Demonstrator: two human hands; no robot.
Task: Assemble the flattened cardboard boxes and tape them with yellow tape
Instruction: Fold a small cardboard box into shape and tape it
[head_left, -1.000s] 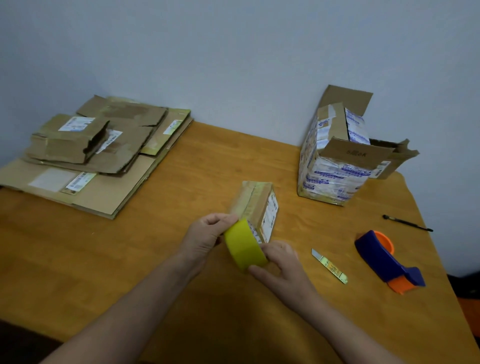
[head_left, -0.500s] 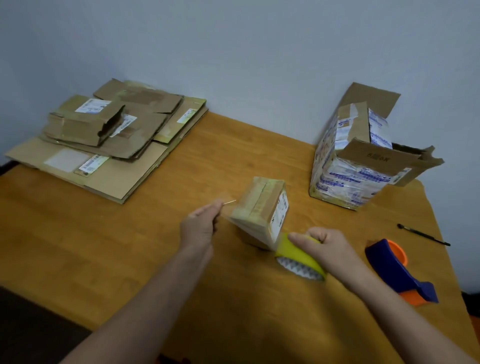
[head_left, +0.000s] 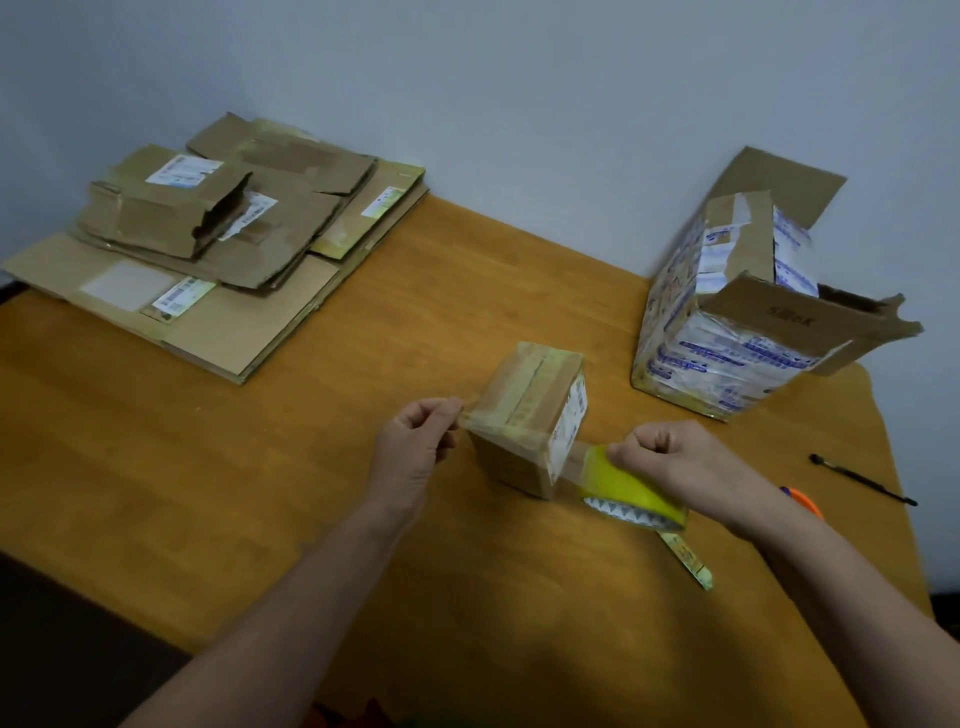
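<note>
- The small box (head_left: 530, 415) is stood on the table (head_left: 260, 467), with the left hand (head_left: 415, 447) just to its left and the right hand (head_left: 675, 462) just to its right
- The free end of the tape strip (head_left: 511, 431) is pinched in the left hand's curled fingers; the yellow tape roll (head_left: 628, 486) is gripped by the right hand, low beside the box's right face
- The strip is stretched over the box's top, across the flap seam; whether it is stuck down yet cannot be told
- The step in hand is judged to be the laying of this strip: even tension should be held from both sides, so that no wrinkle is formed
- The left end is best pressed onto the box's left face first, then the strip smoothed towards the roll
- The box looks light and may be dragged by the pull, so it should be steadied
- For the cut, the cutter (head_left: 688, 558) is found to the box's right, just past the roll
- The flattened boxes (head_left: 208, 260), well to the box's left, are not yet assembled
</note>
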